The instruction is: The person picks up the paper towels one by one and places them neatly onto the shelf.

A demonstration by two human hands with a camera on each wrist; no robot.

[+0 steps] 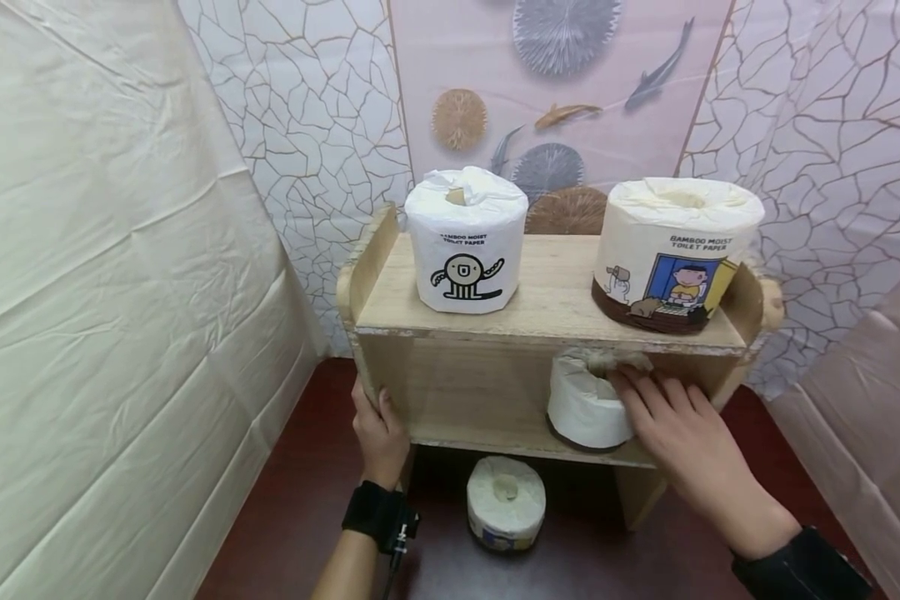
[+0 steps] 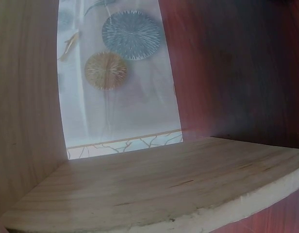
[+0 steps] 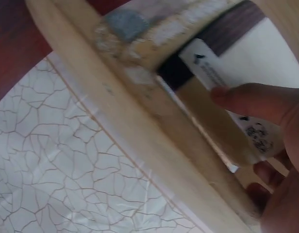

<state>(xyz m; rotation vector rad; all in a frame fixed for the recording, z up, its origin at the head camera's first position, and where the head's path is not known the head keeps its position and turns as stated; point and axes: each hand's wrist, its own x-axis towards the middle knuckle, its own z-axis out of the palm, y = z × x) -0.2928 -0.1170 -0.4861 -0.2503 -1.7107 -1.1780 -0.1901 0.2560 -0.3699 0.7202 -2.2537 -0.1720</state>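
A wooden shelf rack (image 1: 442,392) stands in front of me. My left hand (image 1: 381,437) grips the front edge of its left side panel, thumb at the edge; the left wrist view shows pale boards (image 2: 120,194) of the rack. On the middle board, near the right side, is a wrapped toilet paper roll (image 1: 587,408). My right hand (image 1: 682,433) holds that roll from its right, fingers over the top rim. In the right wrist view my thumb (image 3: 256,101) lies on the wrapper of the toilet paper roll (image 3: 271,53).
On the top board stand a white toilet paper roll (image 1: 465,242) at left and a larger cream one (image 1: 675,250) at right. Another roll (image 1: 506,504) sits on the dark red table (image 1: 285,517) under the rack. Patterned sheets (image 1: 307,108) hang behind, padded walls (image 1: 120,292) at both sides.
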